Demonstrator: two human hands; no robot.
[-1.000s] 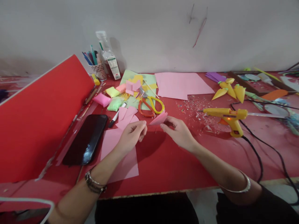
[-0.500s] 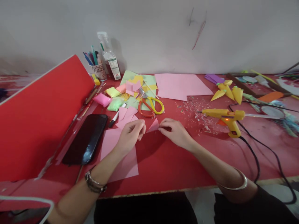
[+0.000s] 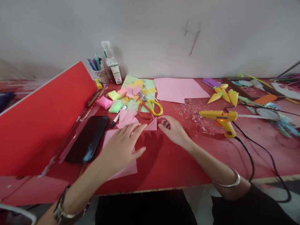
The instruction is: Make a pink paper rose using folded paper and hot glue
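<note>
A small folded pink paper piece (image 3: pixel 152 125) lies on the red table (image 3: pixel 178 162), just left of my right hand (image 3: pixel 172 129). That hand rests beside it with its fingers loosely curled and holds nothing. My left hand (image 3: pixel 122 147) hovers open, fingers spread, over a larger pink sheet (image 3: pixel 112 137). More cut pink pieces (image 3: pixel 126 117) lie just beyond its fingertips.
A black phone (image 3: pixel 87 142) and a tilted red board (image 3: pixel 42 125) are at the left. Orange and yellow scissors (image 3: pixel 150 109), clay lumps (image 3: pixel 110 101) and a pen cup (image 3: pixel 100 75) lie behind. A yellow glue gun (image 3: pixel 220 120) with a black cord sits right, near yellow paper cones (image 3: pixel 225 95).
The small pink piece, held up between both hands before, now lies on the table. My left hand has opened and drawn back over the pink sheet. My right hand has let go.
</note>
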